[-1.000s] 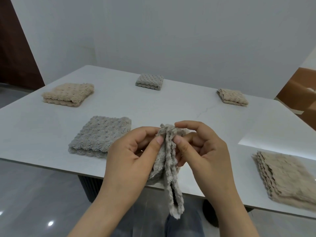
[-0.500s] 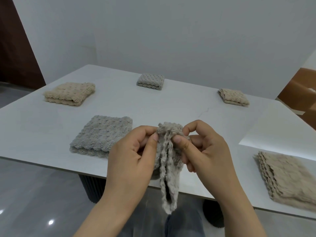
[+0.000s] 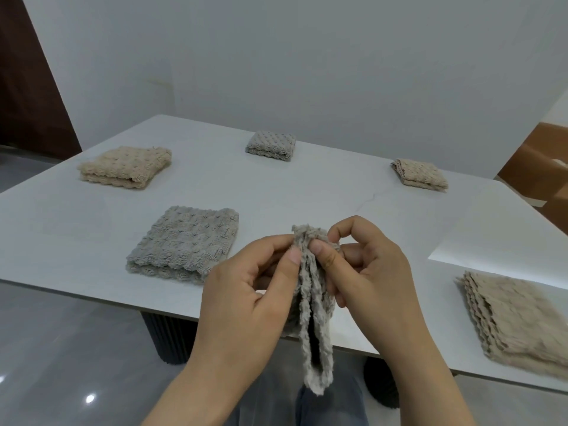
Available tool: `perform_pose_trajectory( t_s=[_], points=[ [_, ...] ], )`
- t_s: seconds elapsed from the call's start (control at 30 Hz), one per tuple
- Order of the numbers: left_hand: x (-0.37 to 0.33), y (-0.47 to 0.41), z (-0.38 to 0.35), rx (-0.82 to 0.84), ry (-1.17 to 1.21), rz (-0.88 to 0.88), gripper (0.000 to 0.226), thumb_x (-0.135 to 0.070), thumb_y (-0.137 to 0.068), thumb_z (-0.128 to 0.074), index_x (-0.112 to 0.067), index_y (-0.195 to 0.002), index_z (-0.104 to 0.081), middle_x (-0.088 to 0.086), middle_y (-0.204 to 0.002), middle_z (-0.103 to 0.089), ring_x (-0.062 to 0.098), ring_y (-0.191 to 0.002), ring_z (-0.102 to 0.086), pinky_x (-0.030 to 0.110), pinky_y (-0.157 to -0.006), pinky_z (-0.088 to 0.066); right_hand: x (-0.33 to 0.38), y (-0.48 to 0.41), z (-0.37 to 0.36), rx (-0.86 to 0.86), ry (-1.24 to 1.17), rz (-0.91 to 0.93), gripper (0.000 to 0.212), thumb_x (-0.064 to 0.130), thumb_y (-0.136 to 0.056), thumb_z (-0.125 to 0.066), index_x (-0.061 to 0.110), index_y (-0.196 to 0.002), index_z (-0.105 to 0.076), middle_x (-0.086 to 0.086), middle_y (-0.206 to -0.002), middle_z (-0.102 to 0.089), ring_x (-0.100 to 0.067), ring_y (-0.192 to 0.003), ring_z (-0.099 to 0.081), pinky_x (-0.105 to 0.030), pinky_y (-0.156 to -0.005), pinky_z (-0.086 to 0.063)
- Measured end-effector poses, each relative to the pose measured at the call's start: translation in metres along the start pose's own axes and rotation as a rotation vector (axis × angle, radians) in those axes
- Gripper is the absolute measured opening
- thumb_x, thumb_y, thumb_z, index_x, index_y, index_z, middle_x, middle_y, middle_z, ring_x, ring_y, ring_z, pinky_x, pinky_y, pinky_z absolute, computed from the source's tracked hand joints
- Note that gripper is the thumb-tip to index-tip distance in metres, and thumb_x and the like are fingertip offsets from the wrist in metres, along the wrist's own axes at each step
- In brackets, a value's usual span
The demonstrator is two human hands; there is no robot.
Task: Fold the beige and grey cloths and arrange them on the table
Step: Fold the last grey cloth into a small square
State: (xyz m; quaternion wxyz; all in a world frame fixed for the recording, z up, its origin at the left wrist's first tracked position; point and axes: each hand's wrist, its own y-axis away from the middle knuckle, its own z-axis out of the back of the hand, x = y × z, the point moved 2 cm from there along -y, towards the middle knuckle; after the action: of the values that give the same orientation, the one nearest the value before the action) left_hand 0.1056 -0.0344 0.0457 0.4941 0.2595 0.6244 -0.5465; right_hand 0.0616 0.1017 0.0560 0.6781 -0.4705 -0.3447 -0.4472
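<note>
Grey cloth point(image 3: 316, 358) straighter now between left hand point(image 3: 246, 302) and right hand point(image 3: 368, 278)

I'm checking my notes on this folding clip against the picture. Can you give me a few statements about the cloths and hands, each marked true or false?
1. The left hand and the right hand both pinch the top of the held grey cloth, which hangs down. True.
2. Three folded grey cloths lie on the table. False: only two do, the near-left grey cloth and the far-middle grey cloth.
3. The far-left beige cloth is folded. True.
4. The near-right stack is grey. False: it is beige.
</note>
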Motion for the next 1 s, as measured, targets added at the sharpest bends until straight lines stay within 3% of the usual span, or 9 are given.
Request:
perform_pose_trajectory(
  t_s=[0.2,0.4,0.6,0.73,0.87,1.0],
  points=[
    [0.004,0.001,0.003,-0.029,0.121,0.088,0.007,-0.033,-0.074,-0.074,-0.034,-0.081,-0.072,-0.018,-0.075,-0.074,-0.003,-0.07,-0.069,0.008,-0.062,-0.051,0.0,0.001,-0.003,0.007,0.01,0.01,0.018,0.027,-0.084,-0.069,0.024,-0.075,-0.053,-0.005,-0.043,-0.051,-0.014,-0.042,-0.043,-0.027,-0.047,-0.039],
    [0.004,-0.004,0.005,-0.041,0.161,0.121,0.011,-0.012,-0.077,-0.071,-0.022,-0.073,-0.074,-0.011,-0.068,-0.074,0.0,-0.063,-0.069,0.009,-0.057,-0.05,0.004,0.003,-0.006,0.018,0.046,0.019,0.018,0.029,-0.086,-0.068,0.024,-0.077,-0.053,-0.012,-0.047,-0.053,-0.025,-0.046,-0.044,-0.04,-0.047,-0.043],
    [0.005,-0.006,0.006,-0.028,0.154,0.128,0.009,-0.008,-0.077,-0.071,-0.015,-0.072,-0.074,-0.005,-0.064,-0.073,0.0,-0.056,-0.067,0.011,-0.053,-0.049,0.006,0.003,-0.006,0.016,0.086,0.029,0.018,0.031,-0.085,-0.067,0.023,-0.077,-0.053,-0.013,-0.048,-0.055,-0.018,-0.043,-0.044,-0.034,-0.048,-0.041],
    [0.01,-0.007,0.007,-0.031,0.087,0.115,0.02,-0.006,-0.079,-0.07,-0.022,-0.068,-0.075,-0.006,-0.065,-0.073,0.002,-0.058,-0.067,0.013,-0.054,-0.05,0.005,0.004,-0.006,0.033,0.1,0.026,0.017,0.029,-0.085,-0.068,0.023,-0.078,-0.053,-0.012,-0.049,-0.057,-0.013,-0.042,-0.045,-0.028,-0.05,-0.04],
    [0.013,-0.009,0.01,-0.013,0.023,0.101,0.015,-0.011,-0.083,-0.066,-0.022,-0.074,-0.073,0.002,-0.067,-0.071,0.02,-0.063,-0.066,0.031,-0.056,-0.053,0.006,0.003,0.0,0.11,0.127,-0.006,0.011,0.032,-0.084,-0.068,0.028,-0.083,-0.058,-0.005,-0.049,-0.06,-0.008,-0.04,-0.048,-0.022,-0.052,-0.041],
    [0.012,-0.013,0.018,-0.008,0.002,0.066,0.012,-0.024,-0.081,-0.061,-0.017,-0.073,-0.068,0.006,-0.068,-0.067,0.024,-0.06,-0.06,0.031,-0.052,-0.047,0.005,0.002,0.012,0.198,0.224,-0.072,0.017,0.044,-0.079,-0.069,0.035,-0.09,-0.058,-0.003,-0.052,-0.063,-0.007,-0.042,-0.052,-0.02,-0.056,-0.045]
  ],
)
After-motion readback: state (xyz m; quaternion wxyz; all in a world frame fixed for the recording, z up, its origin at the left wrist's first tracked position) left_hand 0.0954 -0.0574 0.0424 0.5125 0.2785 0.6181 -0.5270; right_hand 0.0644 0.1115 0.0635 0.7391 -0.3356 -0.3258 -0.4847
